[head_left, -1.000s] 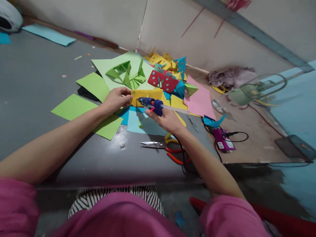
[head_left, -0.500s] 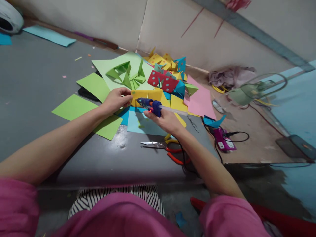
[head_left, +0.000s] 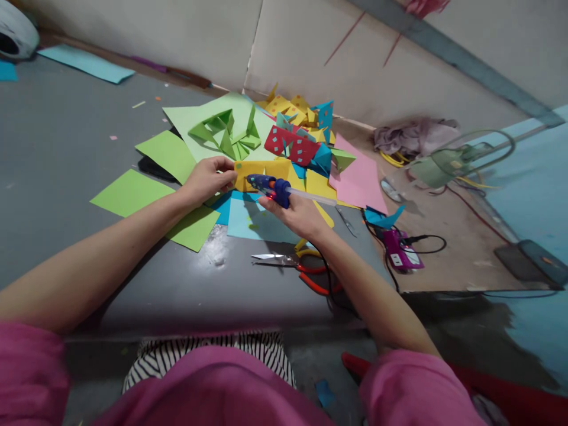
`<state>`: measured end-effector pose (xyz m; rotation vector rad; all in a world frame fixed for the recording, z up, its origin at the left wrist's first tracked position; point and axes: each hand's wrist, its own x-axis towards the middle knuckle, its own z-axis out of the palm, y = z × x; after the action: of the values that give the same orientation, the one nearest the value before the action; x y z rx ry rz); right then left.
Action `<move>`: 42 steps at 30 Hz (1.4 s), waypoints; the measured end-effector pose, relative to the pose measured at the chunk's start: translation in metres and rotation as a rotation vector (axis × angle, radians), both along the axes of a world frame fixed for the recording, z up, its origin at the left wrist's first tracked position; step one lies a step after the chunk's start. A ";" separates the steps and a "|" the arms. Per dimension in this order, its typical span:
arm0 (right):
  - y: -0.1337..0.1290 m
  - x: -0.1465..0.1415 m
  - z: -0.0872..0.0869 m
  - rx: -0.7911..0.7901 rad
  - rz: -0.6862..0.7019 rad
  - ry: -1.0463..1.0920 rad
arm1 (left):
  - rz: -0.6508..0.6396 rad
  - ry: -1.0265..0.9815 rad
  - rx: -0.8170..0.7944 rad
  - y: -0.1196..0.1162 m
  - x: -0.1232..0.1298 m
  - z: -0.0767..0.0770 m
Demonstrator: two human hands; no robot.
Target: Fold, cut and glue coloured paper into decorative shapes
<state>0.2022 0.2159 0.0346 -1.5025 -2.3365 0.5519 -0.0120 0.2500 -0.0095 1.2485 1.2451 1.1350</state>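
Observation:
My left hand (head_left: 212, 179) pinches the left edge of a yellow paper piece (head_left: 245, 167) that has a small green dot near its corner. A blue glue gun (head_left: 266, 183) with a clear glue stick (head_left: 313, 197) sticking out of its rear is held in my right hand (head_left: 298, 216). Its nozzle is over the yellow paper, but whether the tip touches it I cannot tell. A red light glows on the gun. Below the hands lies a light blue sheet (head_left: 266, 228), and folded green paper shapes (head_left: 224, 133) rest behind them.
Scissors with orange and yellow handles (head_left: 284, 260) lie near the table's front edge (head_left: 199, 325), beside the gun's black cord. Dotted red paper (head_left: 290, 145), a pink sheet (head_left: 357, 177) and tweezers (head_left: 346, 222) are to the right. Further right is a purple power strip (head_left: 402, 251).
The whole view has shifted very slightly. My hands, the glue gun and the yellow paper keep nearly the same positions relative to each other.

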 end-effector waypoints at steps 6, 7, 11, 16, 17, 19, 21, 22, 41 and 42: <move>0.000 0.000 0.001 -0.048 0.009 -0.012 | 0.005 0.025 -0.004 0.000 -0.001 -0.001; -0.001 0.001 0.001 -0.045 -0.001 -0.013 | 0.003 0.026 0.001 0.000 -0.002 -0.002; -0.009 0.014 0.005 0.030 -0.049 -0.051 | 0.000 0.016 0.010 0.000 -0.002 -0.001; -0.017 0.050 0.010 0.103 -0.099 -0.165 | 0.030 0.018 -0.010 -0.001 -0.001 0.001; -0.017 0.059 0.009 0.125 -0.118 -0.215 | 0.031 0.019 -0.011 -0.001 -0.001 0.002; -0.013 0.079 0.008 0.180 -0.157 -0.324 | 0.023 0.016 -0.006 -0.001 -0.001 0.002; -0.007 0.099 0.006 0.195 -0.193 -0.404 | 0.018 0.014 -0.002 -0.001 -0.001 0.001; -0.003 0.110 0.005 0.175 -0.213 -0.425 | 0.020 0.014 0.000 -0.001 -0.001 0.001; 0.012 0.016 -0.009 0.006 0.245 -0.155 | 0.021 0.051 -0.011 -0.001 -0.001 0.001; 0.015 0.015 -0.011 -0.006 0.263 -0.168 | 0.020 0.050 -0.009 -0.001 -0.001 0.001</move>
<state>0.2172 0.2307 0.0232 -1.2964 -2.6866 0.5124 -0.0126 0.2490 -0.0088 1.2672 1.3004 1.1178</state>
